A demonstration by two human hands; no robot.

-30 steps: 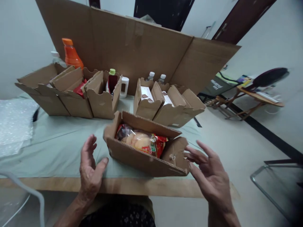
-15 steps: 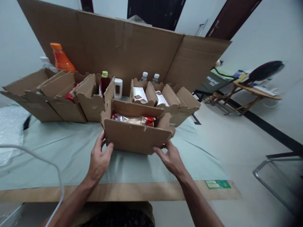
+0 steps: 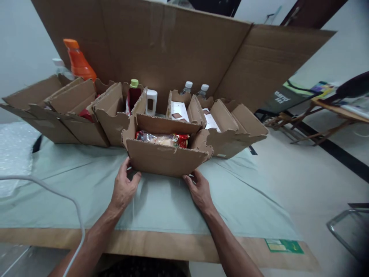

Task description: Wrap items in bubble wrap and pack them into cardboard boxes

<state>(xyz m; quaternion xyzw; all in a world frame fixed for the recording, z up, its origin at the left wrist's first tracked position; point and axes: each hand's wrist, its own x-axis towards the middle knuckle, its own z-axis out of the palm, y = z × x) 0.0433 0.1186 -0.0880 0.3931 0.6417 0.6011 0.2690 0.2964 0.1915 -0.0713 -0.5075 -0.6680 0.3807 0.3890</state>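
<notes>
Both hands grip an open cardboard box at its lower corners, in front of a row of similar boxes. Inside it lies a clear and red plastic packet. My left hand is at the lower left corner, thumb in front and fingers at the side. At the lower right corner, my right hand has its thumb near the bottom edge, with some fingertips hidden. Just behind the held box stands a white handled container. Left of that, a bottle with a green cap pokes out of another box.
An orange bottle rises behind the left cardboard boxes. White cartons sit in the right ones. A tall cardboard panel stands behind. Bubble wrap and a grey cable lie left on the clothed table.
The held box has moved away from me, closer to the row, and sits lower against the cloth. Both hands moved with it, and my view has shifted.
</notes>
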